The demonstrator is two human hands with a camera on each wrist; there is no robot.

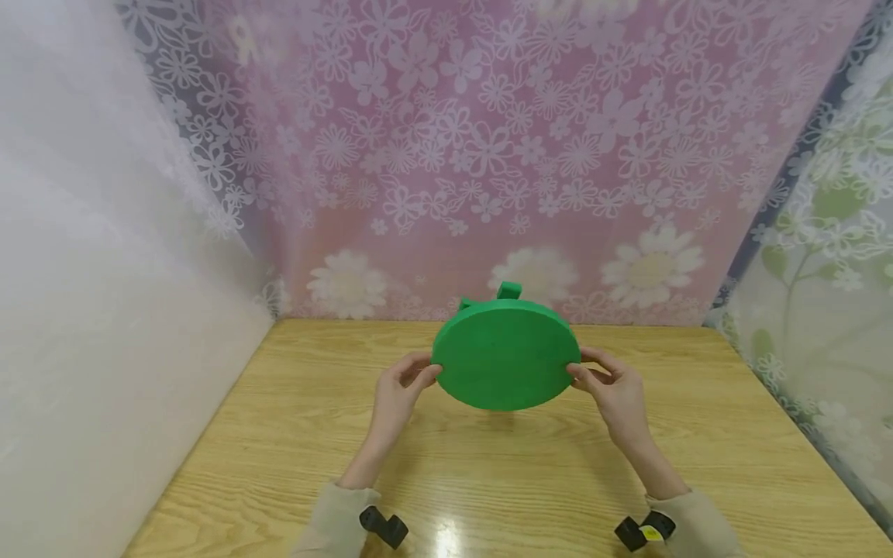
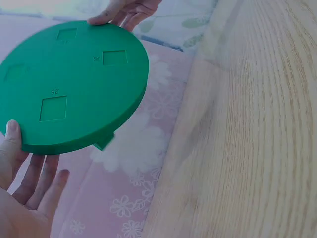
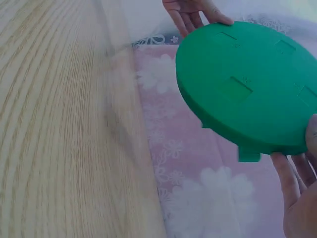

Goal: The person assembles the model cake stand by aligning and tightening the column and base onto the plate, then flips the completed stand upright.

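A green round disc (image 1: pixel 505 356) is held up over the table, its flat face tilted toward the head camera. Square recesses with small numbers beside them mark that face in the left wrist view. Behind the disc's upper edge, short green blocks (image 1: pixel 509 291) stick out from the far side. My left hand (image 1: pixel 401 391) pinches the left rim, thumb on the near face and fingers behind. At the opposite rim my right hand (image 1: pixel 617 399) pinches in the same way.
The wooden table (image 1: pixel 502 480) spreads below both hands. A pink flowered curtain (image 1: pixel 446 155) hangs along its back edge. To the left stands a plain white wall or sheet (image 1: pixel 125 271); a flowered sheet (image 1: pixel 830 271) hangs on the right. Black cameras sit on both wrists.
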